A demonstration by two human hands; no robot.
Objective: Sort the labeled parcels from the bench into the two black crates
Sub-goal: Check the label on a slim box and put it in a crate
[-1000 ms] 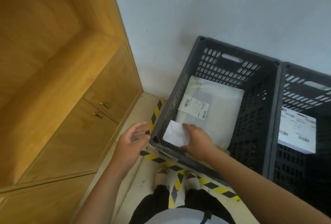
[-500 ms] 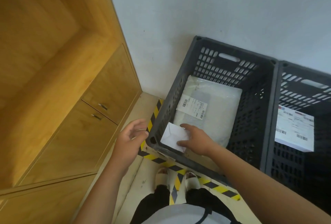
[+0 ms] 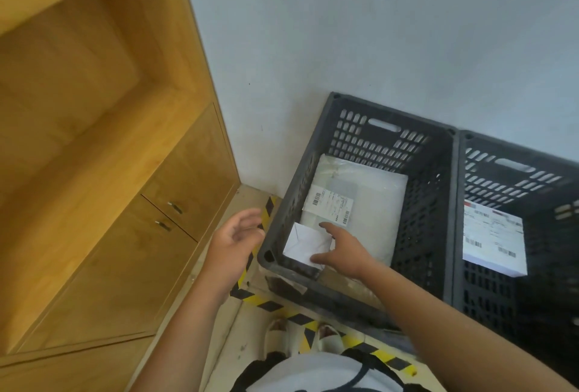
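Envelope (image 3: 305,242) in crate (image 3: 430,219) corner, right hand (image 3: 346,250) alongside

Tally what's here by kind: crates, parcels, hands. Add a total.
Crates: 2 (left crate, right crate)
Parcels: 3 (bag, envelope, box)
Hands: 2 (left hand, right hand)
Total: 7

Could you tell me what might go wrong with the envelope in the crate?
The envelope looks propped in a corner of the left crate under the right hand; it may slide or tip when that lifts. It overlaps the big parcel just below its label and could cover it. Its visible face shows no label, so a missort could go unnoticed.
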